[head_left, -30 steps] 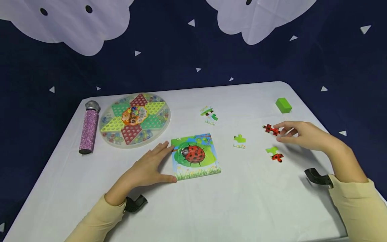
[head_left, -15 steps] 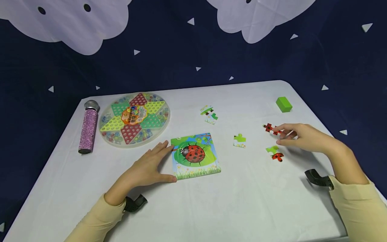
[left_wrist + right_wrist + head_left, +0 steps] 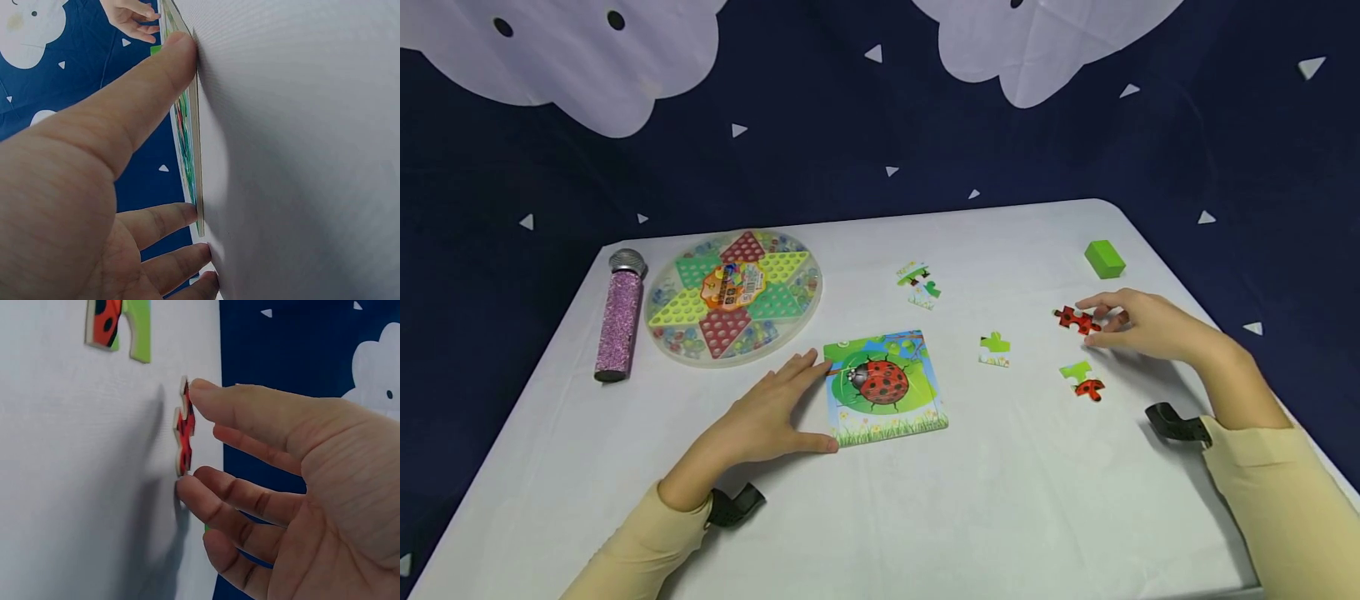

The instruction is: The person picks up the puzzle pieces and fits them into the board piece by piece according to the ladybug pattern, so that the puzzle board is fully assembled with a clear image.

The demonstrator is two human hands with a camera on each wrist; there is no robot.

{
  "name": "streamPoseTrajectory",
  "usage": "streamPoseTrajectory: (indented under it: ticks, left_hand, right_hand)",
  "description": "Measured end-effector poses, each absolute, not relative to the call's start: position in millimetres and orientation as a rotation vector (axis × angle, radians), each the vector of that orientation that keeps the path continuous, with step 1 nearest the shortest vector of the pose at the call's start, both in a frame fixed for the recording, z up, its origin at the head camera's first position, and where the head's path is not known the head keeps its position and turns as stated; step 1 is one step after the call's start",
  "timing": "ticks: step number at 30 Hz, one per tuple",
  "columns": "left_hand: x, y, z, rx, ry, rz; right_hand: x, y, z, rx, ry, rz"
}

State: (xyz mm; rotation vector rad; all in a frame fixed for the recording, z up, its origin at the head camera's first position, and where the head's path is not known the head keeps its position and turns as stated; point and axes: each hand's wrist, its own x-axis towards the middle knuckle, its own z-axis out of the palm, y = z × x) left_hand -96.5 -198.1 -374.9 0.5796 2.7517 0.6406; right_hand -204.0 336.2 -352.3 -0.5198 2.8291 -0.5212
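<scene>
A person sits at a white table [image 3: 1015, 517] with a ladybird jigsaw. The right hand [image 3: 1150, 329] pinches a red puzzle piece [image 3: 1073, 320], spotted black, on the right side of the table; the wrist view shows the thumb at one edge of the piece and a fingertip [image 3: 187, 485] at the opposite edge, the piece tilted up on its edge off the cloth. It lies at the very tips of the fingers, not in the palm.

The left hand [image 3: 765, 417] lies flat with straight fingers against the left edge of the puzzle board [image 3: 886, 387], thumb at the near corner, holding nothing.

To do this pick-up well, it seems best to keep the pinch on opposite edges and lift straight up, so the thin piece does not slip or flip; the flat hand should keep the board from sliding.

A green and red piece [image 3: 1082, 381] lies just nearer than the pinched one. A green piece [image 3: 995, 349] lies between board and right hand. A green block [image 3: 1104, 259] sits farther back.
</scene>
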Motion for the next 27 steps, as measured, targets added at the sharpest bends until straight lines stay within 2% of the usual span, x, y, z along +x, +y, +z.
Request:
streamPoseTrajectory:
  ticks: [27]
  left_hand:
    - [-97.0, -199.4, -378.4, 0.559, 2.746, 0.641]
  right_hand:
    - [-225.4, 328.9, -362.1, -0.589, 2.853, -0.550]
